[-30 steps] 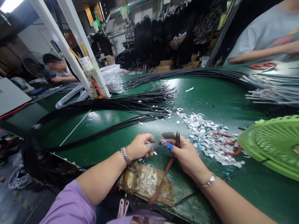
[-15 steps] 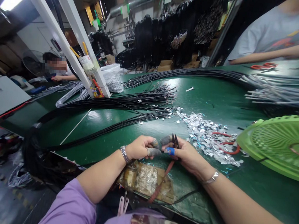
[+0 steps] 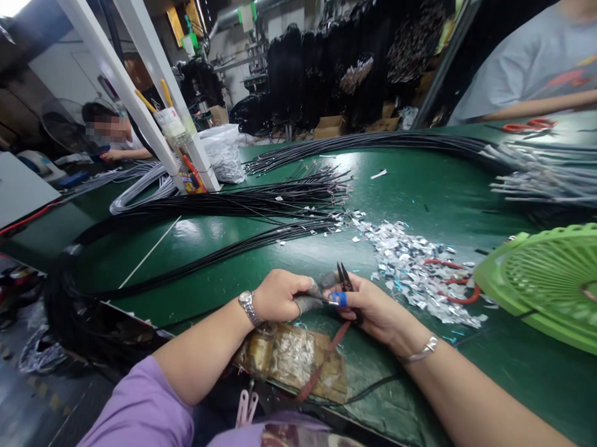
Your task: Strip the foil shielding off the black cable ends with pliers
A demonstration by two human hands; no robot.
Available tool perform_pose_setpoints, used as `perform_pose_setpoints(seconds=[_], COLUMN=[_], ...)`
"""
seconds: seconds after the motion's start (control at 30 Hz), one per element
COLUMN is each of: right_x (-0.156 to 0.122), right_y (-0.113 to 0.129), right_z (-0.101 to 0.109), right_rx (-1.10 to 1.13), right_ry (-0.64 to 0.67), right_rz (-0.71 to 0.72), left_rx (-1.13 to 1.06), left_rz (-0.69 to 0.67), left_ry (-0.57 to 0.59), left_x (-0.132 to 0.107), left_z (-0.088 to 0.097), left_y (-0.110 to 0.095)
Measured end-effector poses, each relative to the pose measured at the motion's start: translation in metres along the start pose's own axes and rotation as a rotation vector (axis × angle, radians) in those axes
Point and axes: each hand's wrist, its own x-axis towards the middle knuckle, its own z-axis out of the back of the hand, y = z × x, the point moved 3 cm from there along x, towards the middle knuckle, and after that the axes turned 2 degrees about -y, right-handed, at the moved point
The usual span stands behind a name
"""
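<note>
My left hand [image 3: 285, 295], its fingertips wrapped in worn grey tape, is closed in a pinch on the end of a thin black cable [image 3: 316, 290]. Close against it, my right hand [image 3: 374, 307] has dark pointed scissors [image 3: 344, 278] in its palm, blades up. Blue tape covers the right thumb, which presses near the cable end with the index finger. The exact tip between the fingers is too small to make out. Below both hands lies a tape-covered block [image 3: 291, 356] with a reddish-brown strap [image 3: 321, 368] across it.
Bundles of black cables [image 3: 260, 198] stretch over the green table [image 3: 256, 268]. Foil scraps [image 3: 406, 262] are heaped to the right around red-handled pliers [image 3: 460, 289], beside a green basket [image 3: 550, 283]. Grey cables [image 3: 546, 173] lie far right. A white post [image 3: 151, 76] rises left; two co-workers sit across.
My left hand has turned, its fingers now curled over the cable against the right fingertips. The scissors in my right hand tilt slightly more to the left.
</note>
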Motion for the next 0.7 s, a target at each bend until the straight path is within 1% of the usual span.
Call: perform_pose_setpoints(seconds=[0.1, 0.17, 0.23, 0.33, 0.4, 0.47, 0.6, 0.7], right_x=[0.001, 0.002, 0.003, 0.003, 0.002, 0.000, -0.004, -0.005], right_y=[-0.002, -0.003, -0.002, 0.004, 0.007, 0.010, 0.013, 0.015], right_z=[0.001, 0.003, 0.006, 0.010, 0.012, 0.012, 0.011, 0.010], right_rx=[-0.036, -0.052, -0.038, -0.002, -0.011, -0.053, -0.188, -0.278], right_ry=[0.039, 0.034, -0.010, -0.094, -0.134, -0.161, -0.209, -0.209], right_rz=[-0.052, -0.065, -0.042, 0.060, 0.145, 0.213, 0.309, 0.372], left_rx=[0.137, 0.132, 0.042, -0.175, -0.299, -0.348, -0.232, -0.130], left_rz=[-0.037, -0.012, 0.050, 0.180, 0.257, 0.298, 0.295, 0.269], left_ry=[0.027, 0.016, -0.022, -0.069, -0.062, -0.048, -0.061, -0.049], left_x=[-0.001, -0.001, 0.000, 0.001, 0.001, 0.001, 0.002, 0.002], left_z=[0.000, 0.001, 0.003, 0.003, 0.001, 0.000, 0.000, 0.002], left_y=[-0.003, -0.002, 0.001, 0.009, 0.014, 0.016, 0.016, 0.012])
